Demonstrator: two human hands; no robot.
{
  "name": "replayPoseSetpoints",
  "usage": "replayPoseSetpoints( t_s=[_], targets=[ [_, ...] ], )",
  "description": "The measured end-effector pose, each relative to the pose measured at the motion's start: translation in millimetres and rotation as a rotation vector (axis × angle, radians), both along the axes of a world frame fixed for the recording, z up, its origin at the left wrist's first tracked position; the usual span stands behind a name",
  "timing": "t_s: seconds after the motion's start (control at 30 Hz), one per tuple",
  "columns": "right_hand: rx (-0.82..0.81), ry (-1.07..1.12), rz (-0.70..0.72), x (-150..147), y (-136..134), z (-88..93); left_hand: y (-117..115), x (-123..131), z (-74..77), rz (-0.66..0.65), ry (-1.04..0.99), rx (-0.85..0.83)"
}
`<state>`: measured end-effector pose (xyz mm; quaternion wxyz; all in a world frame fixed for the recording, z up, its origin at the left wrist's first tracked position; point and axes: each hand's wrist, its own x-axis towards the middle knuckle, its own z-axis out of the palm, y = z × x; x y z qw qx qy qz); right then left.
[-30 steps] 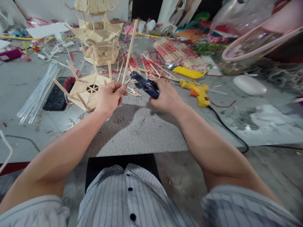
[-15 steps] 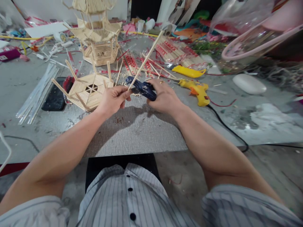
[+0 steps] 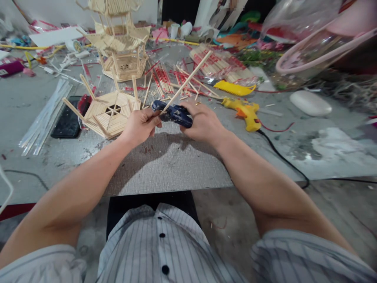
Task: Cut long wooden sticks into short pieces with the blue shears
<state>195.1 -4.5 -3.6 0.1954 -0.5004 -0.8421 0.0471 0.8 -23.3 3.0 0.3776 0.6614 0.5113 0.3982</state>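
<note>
Worktop (image 3: 182,169): grey and scuffed, under the hexagonal platform (image 3: 98,112) and around it
Tiered tower (image 3: 123,43): pale sticks, upright behind the platform
Hexagonal platform: slatted, short posts pointing up from it
Packed sticks (image 3: 218,65): in clear and red wrap, behind the platform and well to its right
Right hand (image 3: 203,120): right of the platform, fingers curled around the navy cutter (image 3: 180,115)
Left hand (image 3: 138,125): just right of the platform, fingers pinching the loose stick (image 3: 188,81) near its lower end
Glue gun (image 3: 245,111): yellow, well right of the platform
Navy cutter: right of the platform, head against the stick's lower end; cannot tell whether it bites
Loose stick: right of the platform, slanting up and away from it
</note>
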Motion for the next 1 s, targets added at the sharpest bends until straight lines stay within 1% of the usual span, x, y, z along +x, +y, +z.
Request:
replayPoseSetpoints(
  t_s=[0.23, 0.33, 0.77, 0.87, 1.0],
  targets=[
    [-0.041, -0.068, -0.034, -0.8, -4.6, 7.5, -6.4, 2.5, 10.5, 0.005, 0.064, 0.016],
    [-0.057, -0.082, -0.034, -0.8, -5.3, 9.1, -7.2, 3.0, 12.8, -0.005, 0.076, 0.018],
    [-0.127, -0.127, -0.050, -2.0, -5.9, 14.8, -4.1, 0.5, 10.8, -0.035, 0.077, 0.016],
    [-0.123, -0.132, -0.048, -2.3, -6.0, 15.0, -2.9, -1.1, 8.9, -0.065, 0.038, -0.007],
    [-0.095, -0.117, -0.042, -2.7, -6.3, 13.7, 0.1, -2.3, 5.3, -0.115, -0.052, -0.078]
  ],
)
